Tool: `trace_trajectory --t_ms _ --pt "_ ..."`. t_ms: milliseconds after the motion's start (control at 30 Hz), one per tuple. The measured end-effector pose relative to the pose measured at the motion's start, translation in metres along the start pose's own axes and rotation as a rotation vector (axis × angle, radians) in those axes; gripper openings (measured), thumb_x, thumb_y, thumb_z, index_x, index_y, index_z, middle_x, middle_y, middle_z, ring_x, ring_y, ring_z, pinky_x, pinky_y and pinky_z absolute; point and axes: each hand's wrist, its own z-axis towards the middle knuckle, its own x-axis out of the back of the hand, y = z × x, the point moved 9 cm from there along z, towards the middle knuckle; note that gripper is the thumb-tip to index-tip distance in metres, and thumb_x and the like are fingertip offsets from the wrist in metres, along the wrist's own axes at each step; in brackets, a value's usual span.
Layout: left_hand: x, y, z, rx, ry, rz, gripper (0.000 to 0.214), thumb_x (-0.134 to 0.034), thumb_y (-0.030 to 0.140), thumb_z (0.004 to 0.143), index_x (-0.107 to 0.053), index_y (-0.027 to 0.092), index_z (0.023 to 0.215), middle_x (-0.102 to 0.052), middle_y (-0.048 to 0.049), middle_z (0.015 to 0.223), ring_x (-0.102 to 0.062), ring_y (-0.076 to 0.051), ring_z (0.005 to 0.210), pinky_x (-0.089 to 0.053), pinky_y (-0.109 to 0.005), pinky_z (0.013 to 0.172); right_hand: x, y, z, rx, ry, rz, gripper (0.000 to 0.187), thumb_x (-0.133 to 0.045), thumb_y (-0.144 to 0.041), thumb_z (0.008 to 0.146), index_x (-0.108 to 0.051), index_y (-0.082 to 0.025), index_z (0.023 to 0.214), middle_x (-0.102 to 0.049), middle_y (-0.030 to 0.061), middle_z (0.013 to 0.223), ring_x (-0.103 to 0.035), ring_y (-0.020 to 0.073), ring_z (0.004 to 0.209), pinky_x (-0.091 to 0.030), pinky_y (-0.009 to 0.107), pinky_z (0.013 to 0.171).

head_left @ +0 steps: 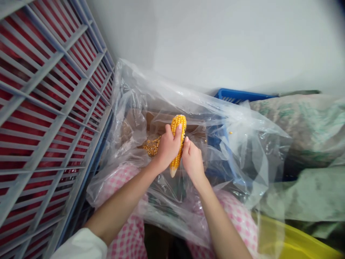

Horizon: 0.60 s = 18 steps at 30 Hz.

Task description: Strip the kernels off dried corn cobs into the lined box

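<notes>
An ear of yellow corn [175,160] stands nearly upright in front of me, its pale pointed end down. My left hand [169,144] is wrapped round its middle from the left, thumb lying along the kernels. Against the ear's right side is my right hand [192,158], fingers curled and thumb up by the kernels; whether anything is inside its fist is hidden. Below both hands spreads a clear plastic sheet [151,201], draped over my knees. Loose corn kernels [151,146] lie in a heap in it, left of my left hand.
A large slatted plastic crate [60,86] with red contents rises on the left. Behind the sheet is a white wall [229,43]. To the right are a blue basket [242,96], a printed sack [309,126] and a yellow container [299,239].
</notes>
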Motion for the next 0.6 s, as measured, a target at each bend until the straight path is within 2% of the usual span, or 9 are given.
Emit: trace_trajectory --t_ms 233,400,467,600 --pt "-0.001 -0.011 0.004 0.087 -0.031 -0.14 0.032 -0.033 0.048 0.086 -0.039 0.021 0.072 -0.051 -0.0015 0.065 -0.052 -0.016 0.064 -0.034 -0.026 0.06 -0.005 -0.003 0.007 0.098 -0.046 -0.03 0.044 -0.017 -0.035 0.093 -0.055 -0.018 0.08 -0.06 0.0058 0.067 -0.051 0.0148 0.056 -0.025 0.025 0.053" --pt "-0.026 -0.025 0.003 0.202 -0.23 -0.345 0.038 -0.035 0.052 0.084 -0.047 0.017 0.074 -0.056 -0.0043 0.074 -0.052 -0.015 0.069 -0.037 -0.026 0.062 0.004 0.001 0.025 0.155 -0.036 -0.117 0.038 -0.024 -0.035 0.092 -0.055 -0.018 0.08 -0.055 0.0031 0.061 -0.048 0.0132 0.052 -0.023 0.025 0.053" --pt "-0.028 -0.025 0.005 0.216 -0.247 -0.435 0.04 -0.037 0.054 0.082 -0.049 0.016 0.077 -0.056 -0.004 0.075 -0.052 -0.014 0.068 -0.037 -0.025 0.061 0.011 0.005 0.029 0.14 -0.008 -0.012 0.04 -0.024 -0.041 0.091 -0.051 -0.019 0.072 -0.049 0.0001 0.056 -0.044 0.0119 0.051 -0.025 0.024 0.052" --pt "-0.016 -0.021 0.012 0.206 -0.152 -0.515 0.041 -0.04 0.058 0.08 -0.047 0.018 0.078 -0.054 -0.002 0.073 -0.051 -0.012 0.064 -0.037 -0.024 0.059 0.018 0.016 0.025 0.03 0.033 0.301 0.042 -0.025 -0.052 0.089 -0.043 -0.02 0.068 -0.041 -0.0038 0.053 -0.039 0.0105 0.049 -0.029 0.021 0.051"
